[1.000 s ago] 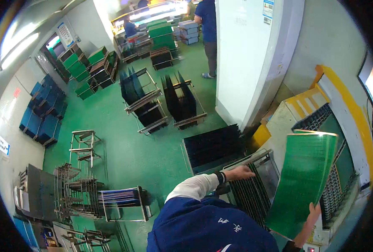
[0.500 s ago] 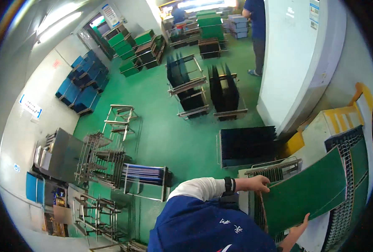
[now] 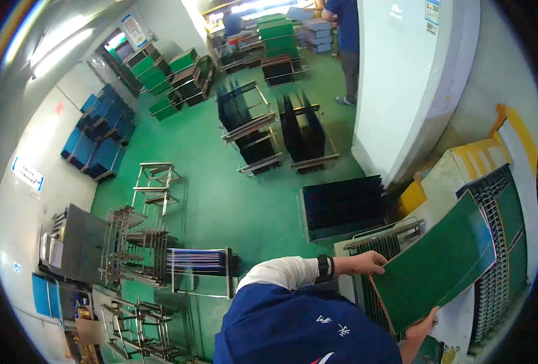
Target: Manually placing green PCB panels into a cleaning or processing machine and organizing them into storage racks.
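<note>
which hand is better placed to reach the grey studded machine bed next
Probably the right hand: it grips the green panel at its lower edge, nearer the grey studded bed. The left hand is at the panel's left end, with the panel between it and the bed.

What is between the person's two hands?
In the head view, a green panel spans the stretch between them: the left hand is at its left edge, the right hand at its lower edge.

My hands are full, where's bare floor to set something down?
Bare green floor lies between the metal stand and dark panel stack. Crowded: lower-left racks, and around the green board in your left hand and right hand.
</note>
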`<state>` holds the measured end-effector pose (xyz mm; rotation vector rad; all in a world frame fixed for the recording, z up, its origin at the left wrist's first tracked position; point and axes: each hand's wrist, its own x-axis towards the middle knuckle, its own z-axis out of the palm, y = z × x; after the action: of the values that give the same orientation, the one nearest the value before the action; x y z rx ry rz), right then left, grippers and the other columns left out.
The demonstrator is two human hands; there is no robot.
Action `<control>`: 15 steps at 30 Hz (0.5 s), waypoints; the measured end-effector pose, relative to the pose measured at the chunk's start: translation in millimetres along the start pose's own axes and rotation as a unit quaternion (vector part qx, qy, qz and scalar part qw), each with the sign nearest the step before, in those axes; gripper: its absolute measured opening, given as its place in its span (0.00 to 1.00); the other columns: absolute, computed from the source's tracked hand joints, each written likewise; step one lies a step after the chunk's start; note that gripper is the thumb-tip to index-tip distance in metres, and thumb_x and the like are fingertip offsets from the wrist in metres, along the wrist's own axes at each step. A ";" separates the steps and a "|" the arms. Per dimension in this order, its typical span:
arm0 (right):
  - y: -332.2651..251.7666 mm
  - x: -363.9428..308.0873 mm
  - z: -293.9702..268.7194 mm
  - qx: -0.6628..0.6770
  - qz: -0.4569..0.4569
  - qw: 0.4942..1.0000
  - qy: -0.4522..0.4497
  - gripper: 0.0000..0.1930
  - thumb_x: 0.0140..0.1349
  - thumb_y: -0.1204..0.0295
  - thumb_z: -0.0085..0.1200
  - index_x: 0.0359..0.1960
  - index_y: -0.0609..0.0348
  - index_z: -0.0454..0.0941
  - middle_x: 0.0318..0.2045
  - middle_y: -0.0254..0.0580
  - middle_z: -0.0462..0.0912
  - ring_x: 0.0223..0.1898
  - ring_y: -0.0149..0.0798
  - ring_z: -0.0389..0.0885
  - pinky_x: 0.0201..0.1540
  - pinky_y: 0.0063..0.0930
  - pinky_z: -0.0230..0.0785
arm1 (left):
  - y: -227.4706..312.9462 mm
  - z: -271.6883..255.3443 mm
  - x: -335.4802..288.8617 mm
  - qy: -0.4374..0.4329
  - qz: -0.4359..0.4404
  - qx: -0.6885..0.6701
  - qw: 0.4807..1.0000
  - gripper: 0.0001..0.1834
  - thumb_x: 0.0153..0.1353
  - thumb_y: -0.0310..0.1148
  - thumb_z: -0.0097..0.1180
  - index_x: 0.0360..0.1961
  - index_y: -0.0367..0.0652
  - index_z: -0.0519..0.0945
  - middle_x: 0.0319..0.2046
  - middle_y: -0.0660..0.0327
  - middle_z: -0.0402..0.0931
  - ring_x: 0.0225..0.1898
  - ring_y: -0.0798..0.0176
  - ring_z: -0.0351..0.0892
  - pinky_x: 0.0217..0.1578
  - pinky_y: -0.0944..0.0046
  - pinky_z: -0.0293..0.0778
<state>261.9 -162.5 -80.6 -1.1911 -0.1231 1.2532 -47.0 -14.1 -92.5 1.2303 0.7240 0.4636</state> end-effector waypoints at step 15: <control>32.8 -87.3 39.9 -0.064 -0.099 0.992 -0.041 0.32 0.70 0.48 0.35 0.65 0.62 0.56 0.58 0.45 0.66 0.57 0.44 0.68 0.59 0.41 0.62 | 22.7 -18.3 36.6 -0.122 -0.048 -0.073 0.989 0.16 0.59 0.31 0.56 0.50 0.40 0.78 0.31 0.71 0.75 0.33 0.75 0.71 0.33 0.71 0.71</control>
<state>180.8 -210.2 -42.8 -1.2059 -0.3803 1.1320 -33.3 29.6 -82.7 1.0871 0.5285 0.2754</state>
